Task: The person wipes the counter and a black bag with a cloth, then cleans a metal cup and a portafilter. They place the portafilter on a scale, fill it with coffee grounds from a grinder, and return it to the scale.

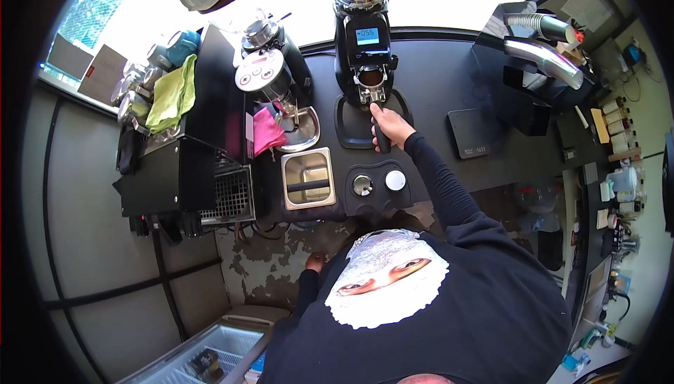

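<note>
My right hand (392, 126) is closed around the black handle of a portafilter (382, 137). The portafilter's basket sits under the spout of a black coffee grinder (362, 40), and brown ground coffee (371, 77) shows in it. A lit blue display (367, 36) glows on the grinder's front. Down by my side hangs my left hand (316, 262), away from the counter; its fingers are too small and hidden to make out. Nearest to it on the counter is a steel knock box (308, 180) with a dark bar across it.
A black mat (380, 186) holds a metal tamper (362, 185) and a white round piece (395, 180). On the right lie a flat black scale (469, 133) and stacked cups (540, 26). A second grinder (263, 75), a pink cloth (268, 131) and an espresso machine (168, 180) stand left.
</note>
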`<state>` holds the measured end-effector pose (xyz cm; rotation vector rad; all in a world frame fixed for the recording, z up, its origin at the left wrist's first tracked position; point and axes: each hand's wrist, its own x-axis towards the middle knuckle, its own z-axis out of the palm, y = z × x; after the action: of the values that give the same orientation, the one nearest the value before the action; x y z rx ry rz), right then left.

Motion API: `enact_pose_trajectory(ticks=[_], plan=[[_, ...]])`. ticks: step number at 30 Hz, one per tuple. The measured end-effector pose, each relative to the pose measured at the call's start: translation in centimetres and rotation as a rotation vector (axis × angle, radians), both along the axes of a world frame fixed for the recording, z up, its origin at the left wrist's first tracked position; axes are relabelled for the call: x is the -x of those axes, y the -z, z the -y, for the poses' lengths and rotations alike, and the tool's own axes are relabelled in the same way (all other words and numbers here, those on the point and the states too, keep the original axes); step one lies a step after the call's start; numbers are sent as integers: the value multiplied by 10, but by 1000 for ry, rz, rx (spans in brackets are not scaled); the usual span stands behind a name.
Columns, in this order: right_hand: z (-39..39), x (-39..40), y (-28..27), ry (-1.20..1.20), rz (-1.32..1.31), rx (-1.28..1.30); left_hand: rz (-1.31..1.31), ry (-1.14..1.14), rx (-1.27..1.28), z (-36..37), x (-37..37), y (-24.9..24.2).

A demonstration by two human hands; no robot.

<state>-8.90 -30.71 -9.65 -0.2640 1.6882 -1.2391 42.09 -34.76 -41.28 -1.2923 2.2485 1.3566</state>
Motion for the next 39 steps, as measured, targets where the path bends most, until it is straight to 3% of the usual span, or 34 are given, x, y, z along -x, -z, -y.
enact_pose_trajectory(ticks=[1, 3, 4, 8, 10, 16, 20, 25, 26, 27, 29, 31, 34, 36, 39], plan=[[1, -1, 1, 13, -9, -6, -9, 13, -6, 13, 2, 7], [3, -5, 8, 42, -13, 14, 60, -103, -297, 41, 0, 33], [4, -7, 10, 67, -3, 20, 101, -45, -241, 54, -6, 59], [8, -17, 31, 174, -76, 47, 59, -103, -263, 69, -7, 30], [9, -22, 28, 217, -166, 69, 98, 68, -116, 73, -6, 16], [7, -25, 20, 269, -272, 28, 208, 255, 27, 79, -17, 9], [5, -20, 34, 263, -342, 13, 268, 329, -1, 75, 3, -43], [10, -20, 26, 269, -313, 18, 331, 251, -19, 66, 5, -34], [10, -20, 34, 268, -339, 0, 256, 463, 55, 68, -2, -22], [10, -23, 42, 276, -359, -14, 265, 467, 50, 64, -16, -13], [14, -18, 37, 273, -332, 20, 307, 174, 23, 66, -7, -6], [12, -19, 57, 268, -410, 5, 270, 228, 15, 63, -20, 3], [16, -18, 44, 274, -374, 8, 166, 338, 30, 76, -16, 11], [7, -26, 38, 284, -337, 21, 187, 70, -116, 71, -14, -8], [10, -21, 26, 260, -346, -3, 224, 119, -122, 71, -4, -27]])
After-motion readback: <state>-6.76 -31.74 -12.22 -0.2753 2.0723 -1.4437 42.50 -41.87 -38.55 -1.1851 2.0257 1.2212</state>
